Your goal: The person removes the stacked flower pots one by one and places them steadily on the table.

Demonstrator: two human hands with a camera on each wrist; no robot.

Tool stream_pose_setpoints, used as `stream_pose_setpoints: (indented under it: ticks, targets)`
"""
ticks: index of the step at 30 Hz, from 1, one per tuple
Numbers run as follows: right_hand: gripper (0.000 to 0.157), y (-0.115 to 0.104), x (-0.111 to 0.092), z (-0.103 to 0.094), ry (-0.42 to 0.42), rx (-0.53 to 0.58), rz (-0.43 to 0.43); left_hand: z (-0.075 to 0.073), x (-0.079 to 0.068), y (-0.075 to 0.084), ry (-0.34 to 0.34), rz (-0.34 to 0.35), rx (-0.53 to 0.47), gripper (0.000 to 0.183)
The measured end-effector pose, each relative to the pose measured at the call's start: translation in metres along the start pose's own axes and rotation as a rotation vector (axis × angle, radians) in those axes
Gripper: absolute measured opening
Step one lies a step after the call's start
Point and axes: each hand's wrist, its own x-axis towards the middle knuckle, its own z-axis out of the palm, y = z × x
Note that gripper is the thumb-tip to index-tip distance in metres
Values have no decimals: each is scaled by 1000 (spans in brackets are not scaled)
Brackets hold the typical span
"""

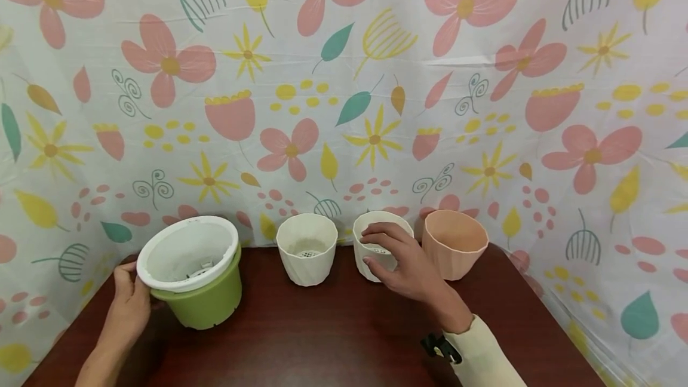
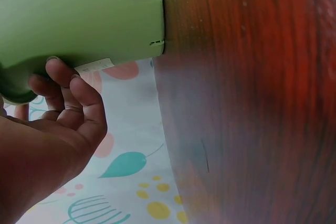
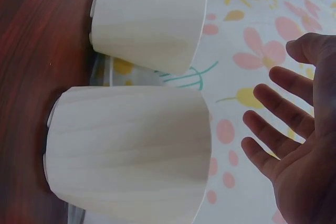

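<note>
At the table's left, my left hand (image 1: 129,303) grips the side of a green flower pot (image 1: 209,303), fingers curled beneath its rim. A white flower pot (image 1: 174,255) with a thick rim sits nested inside the green one. My right hand (image 1: 403,264) hovers over the right-hand white fluted pot (image 1: 364,252), partly covering it. In the right wrist view, the fingers of my right hand (image 3: 294,135) are spread and apart from the pots. Another white fluted pot (image 1: 306,267) stands to the left of that one. A peach fluted pot (image 1: 457,258) stands at the right.
All the pots stand on a dark red-brown wooden table (image 1: 301,339), the fluted ones along its back edge. Behind and around the table hangs a white cloth (image 1: 376,100) printed with flowers and leaves. A black wrist strap (image 1: 441,348) is by the right sleeve (image 1: 484,351).
</note>
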Motion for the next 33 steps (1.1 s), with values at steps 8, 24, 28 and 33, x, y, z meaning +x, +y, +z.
stream_pose_setpoints:
  ticks: [8,24,28,33]
  targets:
    - [32,-4,4,4,1,32,-20,0,-1,1,-19,-16,-6,51]
    - [29,-16,22,21,34,94,-111,-1,0,1,-22,-21,-15,50]
    - [27,-19,25,24,41,93,-126,1,0,0,-29,-16,-25,50]
    - [27,-24,31,29,34,95,-128,0,1,-2,-12,-22,-11,52]
